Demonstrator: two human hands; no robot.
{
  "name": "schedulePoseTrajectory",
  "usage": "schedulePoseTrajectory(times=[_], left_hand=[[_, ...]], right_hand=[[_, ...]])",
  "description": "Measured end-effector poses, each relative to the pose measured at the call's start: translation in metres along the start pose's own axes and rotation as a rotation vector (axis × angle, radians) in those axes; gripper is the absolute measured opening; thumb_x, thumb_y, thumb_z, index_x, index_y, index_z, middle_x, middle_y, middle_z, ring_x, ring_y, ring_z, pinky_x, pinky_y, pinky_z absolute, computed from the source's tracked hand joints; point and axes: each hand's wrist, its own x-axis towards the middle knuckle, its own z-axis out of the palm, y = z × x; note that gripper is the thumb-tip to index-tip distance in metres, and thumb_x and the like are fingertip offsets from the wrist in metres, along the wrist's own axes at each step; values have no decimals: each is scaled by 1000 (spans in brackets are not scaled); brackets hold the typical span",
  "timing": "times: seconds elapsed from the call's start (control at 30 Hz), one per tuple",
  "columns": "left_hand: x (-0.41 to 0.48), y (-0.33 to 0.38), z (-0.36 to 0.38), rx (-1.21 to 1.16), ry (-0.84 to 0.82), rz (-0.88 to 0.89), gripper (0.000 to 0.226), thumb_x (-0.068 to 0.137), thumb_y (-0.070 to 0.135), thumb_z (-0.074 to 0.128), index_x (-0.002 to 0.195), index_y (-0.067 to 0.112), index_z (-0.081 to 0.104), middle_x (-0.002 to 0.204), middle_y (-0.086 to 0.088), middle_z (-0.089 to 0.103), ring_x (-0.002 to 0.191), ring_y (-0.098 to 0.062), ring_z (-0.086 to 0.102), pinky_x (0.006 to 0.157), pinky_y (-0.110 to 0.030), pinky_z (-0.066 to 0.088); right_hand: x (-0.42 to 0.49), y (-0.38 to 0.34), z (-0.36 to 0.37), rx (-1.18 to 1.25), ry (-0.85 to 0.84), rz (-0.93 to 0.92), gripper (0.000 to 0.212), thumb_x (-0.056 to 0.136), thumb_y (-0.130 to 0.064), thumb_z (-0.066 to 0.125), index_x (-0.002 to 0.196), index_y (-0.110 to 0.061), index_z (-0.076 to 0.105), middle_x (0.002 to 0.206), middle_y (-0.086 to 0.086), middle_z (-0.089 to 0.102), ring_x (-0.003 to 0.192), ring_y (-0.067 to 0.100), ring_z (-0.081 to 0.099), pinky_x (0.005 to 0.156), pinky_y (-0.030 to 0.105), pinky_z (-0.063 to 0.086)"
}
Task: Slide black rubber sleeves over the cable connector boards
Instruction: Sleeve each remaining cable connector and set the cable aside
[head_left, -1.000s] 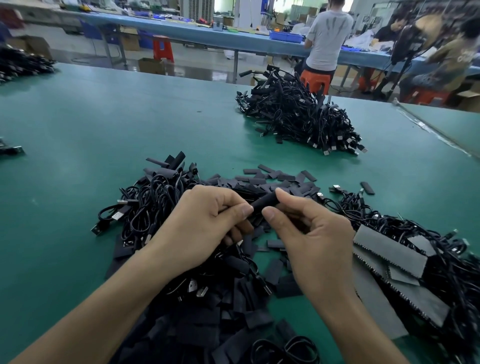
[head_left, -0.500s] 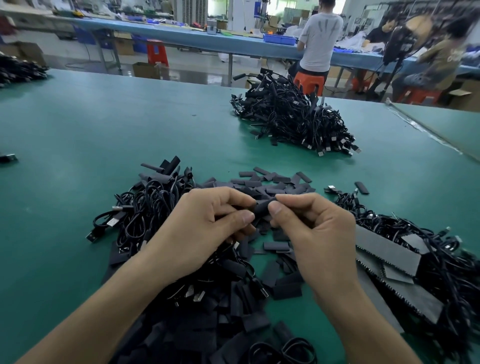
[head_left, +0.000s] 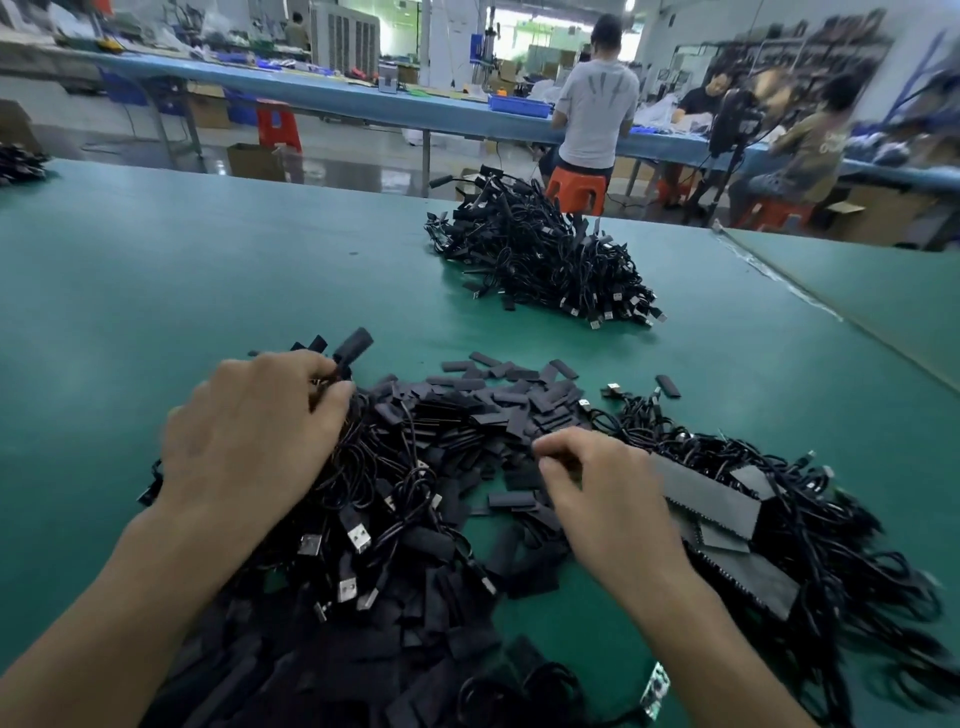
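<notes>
Judging by their look, the sleeves (head_left: 498, 402) are light, limp tubes of rubber pressed nearly flat. They lie loose on the green table (head_left: 156, 291), most of them between and ahead of the two hands. A flat tube like that needs its mouth opened, so the sensible hold is a pinch on its long edges near one end, which bows the opening wide. Rubber tends to drag on a board, so I expect short pushes to work better than one shove.

The cables (head_left: 374, 483) are thin, floppy and tangled, with metal plugs (head_left: 358, 535) poking out. They will not push from the wire (it just buckles), so the grip belongs right behind the stiff end. One small bare board (head_left: 655, 688) shows at the bottom edge. It is probably the fragile part, best held by its sides.

The left hand (head_left: 249, 431) has fingers and thumb curled round a sleeved cable (head_left: 356, 344), its covered end sticking up past the fingertips. The right hand (head_left: 608, 504) is curled down over the loose sleeves. Whether it has one pinched I cannot tell.

Grey strips (head_left: 711, 493) lie by the right hand, and a far heap (head_left: 540, 260) of cables sits well apart.
</notes>
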Motion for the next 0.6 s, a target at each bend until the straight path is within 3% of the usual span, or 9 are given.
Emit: schedulePoseTrajectory(times=[0.1, 0.17, 0.23, 0.37, 0.5, 0.6], left_hand=[[-2, -1, 4, 84, -56, 0, 46, 87, 39, 71, 130, 29, 61, 112, -3, 65, 93, -39, 66, 76, -48, 52], [-4, -1, 5, 69, -37, 8, 47, 86, 35, 73, 131, 29, 59, 114, -3, 59, 91, -39, 66, 73, -49, 51], [-4, -1, 7, 49, -1, 26, 36, 88, 31, 72, 122, 31, 62, 109, -1, 58, 87, -37, 65, 69, -45, 49], [-8, 1, 12, 28, 60, 137, 9, 90, 30, 69, 99, 29, 71, 84, 9, 57, 71, -22, 55, 60, -34, 45], [-8, 0, 16, -4, 49, 209, 5, 87, 34, 72, 90, 30, 74, 82, 9, 64, 79, -18, 56, 61, -31, 43], [-7, -2, 18, -54, 20, 220, 8, 87, 38, 71, 92, 32, 73, 84, 11, 66, 88, -19, 58, 65, -32, 44]], right_hand=[[-5, 14, -6, -306, 54, 72, 33, 95, -14, 55, 120, -31, 67, 125, -7, 63, 119, 15, 51, 104, 33, 38], [-9, 23, -10, -412, 49, 178, 41, 93, -13, 52, 125, -36, 61, 138, -5, 51, 131, 20, 38, 110, 39, 26], [-11, 28, -14, -446, 27, 253, 43, 93, -16, 51, 129, -38, 56, 145, -4, 43, 136, 22, 30, 110, 44, 22], [-10, 34, -22, -422, -8, 276, 44, 92, -22, 53, 132, -41, 51, 144, -6, 42, 135, 21, 33, 109, 45, 26], [-12, 40, -29, -460, -8, 357, 44, 92, -45, 55, 135, -46, 45, 144, -3, 44, 135, 21, 36, 111, 50, 17], [-16, 40, -26, -470, 11, 296, 42, 92, -42, 59, 133, -45, 50, 138, -6, 50, 131, 20, 40, 109, 44, 18]])
